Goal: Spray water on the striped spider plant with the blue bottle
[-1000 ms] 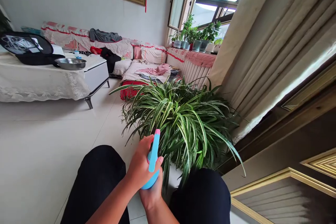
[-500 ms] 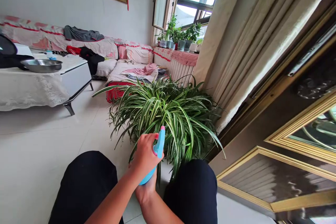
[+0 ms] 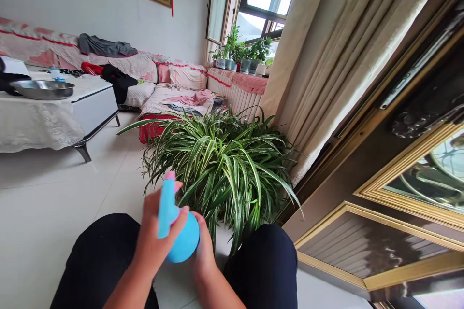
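Note:
My left hand (image 3: 150, 239) is wrapped round the neck and trigger head of a small blue spray bottle (image 3: 183, 244) with a pink tip. My right hand (image 3: 203, 251) cups the bottle's round body from the right side. The bottle sits low between my knees in black trousers (image 3: 266, 265), its head tilted up and to the left. Just beyond it a big spider plant (image 3: 221, 159) with striped green-and-white leaves stands on the tiled floor, its nearest leaves hanging close to my right hand.
A low table with a lace cloth (image 3: 39, 123) carries a metal basin (image 3: 41, 89) at the left. A sofa with clothes (image 3: 119, 65) lines the far wall. Potted plants (image 3: 239, 53) stand on the windowsill. Curtains (image 3: 326, 58) and a dark gold-trimmed cabinet (image 3: 380, 212) fill the right.
The bottle has swung to the left and tilted, away from the leaves. My right hand now shows at the bottle's side instead of under it. The view shifted slightly right.

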`<action>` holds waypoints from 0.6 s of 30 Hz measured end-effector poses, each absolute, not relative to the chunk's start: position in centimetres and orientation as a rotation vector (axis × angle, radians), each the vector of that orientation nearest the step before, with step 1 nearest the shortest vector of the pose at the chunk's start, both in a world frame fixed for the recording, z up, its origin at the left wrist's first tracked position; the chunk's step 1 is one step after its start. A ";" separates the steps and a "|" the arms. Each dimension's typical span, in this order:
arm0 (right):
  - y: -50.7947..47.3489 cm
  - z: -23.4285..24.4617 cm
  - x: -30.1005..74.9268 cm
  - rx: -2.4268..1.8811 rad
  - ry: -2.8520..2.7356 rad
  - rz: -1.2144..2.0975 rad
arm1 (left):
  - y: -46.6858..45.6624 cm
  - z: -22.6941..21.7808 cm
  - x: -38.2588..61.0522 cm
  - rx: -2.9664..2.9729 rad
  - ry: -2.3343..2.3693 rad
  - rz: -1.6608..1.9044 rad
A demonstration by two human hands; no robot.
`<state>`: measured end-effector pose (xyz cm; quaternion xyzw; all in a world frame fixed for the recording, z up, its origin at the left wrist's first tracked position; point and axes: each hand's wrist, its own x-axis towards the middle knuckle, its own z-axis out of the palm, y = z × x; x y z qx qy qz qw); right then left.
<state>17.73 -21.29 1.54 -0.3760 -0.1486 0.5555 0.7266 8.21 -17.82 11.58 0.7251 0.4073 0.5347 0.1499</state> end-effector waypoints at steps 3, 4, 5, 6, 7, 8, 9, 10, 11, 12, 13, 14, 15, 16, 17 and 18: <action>-23.0 3.0 19.4 -0.954 -0.910 0.821 | -18.4 11.8 7.0 2.149 1.261 1.611; -23.6 3.5 19.9 -0.979 -1.171 0.677 | -18.9 11.8 7.2 2.262 1.250 1.599; -24.2 4.0 20.3 -0.997 -1.408 0.550 | -19.4 11.7 7.6 2.396 1.207 1.556; -24.7 4.3 20.7 -1.012 -1.575 0.455 | -20.0 11.5 8.2 2.524 1.143 1.485; -25.1 4.6 21.1 -1.020 -1.687 0.388 | -20.6 11.2 8.8 2.623 1.058 1.389; -25.5 4.7 21.5 -1.030 -1.738 0.345 | -21.1 10.9 9.4 2.687 0.977 1.298; -25.8 4.8 22.0 -1.040 -1.731 0.327 | -21.6 10.5 10.0 2.729 0.892 1.218; -26.0 4.8 22.4 -1.041 -1.686 0.325 | -22.0 10.1 10.5 2.754 0.809 1.147; -26.3 4.8 23.0 -1.034 -1.628 0.324 | -22.2 9.7 10.9 2.767 0.734 1.080; -26.6 4.8 23.5 -1.027 -1.584 0.324 | -22.4 9.4 11.1 2.771 0.669 1.013; -26.9 4.8 24.1 -1.027 -1.559 0.322 | -22.5 9.1 11.4 2.761 0.619 0.943; -27.1 4.8 24.6 -1.036 -1.555 0.314 | -22.5 8.9 11.5 2.737 0.586 0.875; -27.4 4.8 25.2 -1.057 -1.560 0.301 | -22.5 8.7 11.7 2.695 0.563 0.811; -27.7 4.8 25.8 -1.085 -1.558 0.281 | -22.3 8.6 11.8 2.634 0.533 0.745; -28.1 4.7 26.4 -1.121 -1.528 0.263 | -22.1 8.4 12.0 2.551 0.471 0.664; -28.4 4.7 27.0 -1.159 -1.460 0.247 | -21.8 8.0 12.4 2.436 0.383 0.574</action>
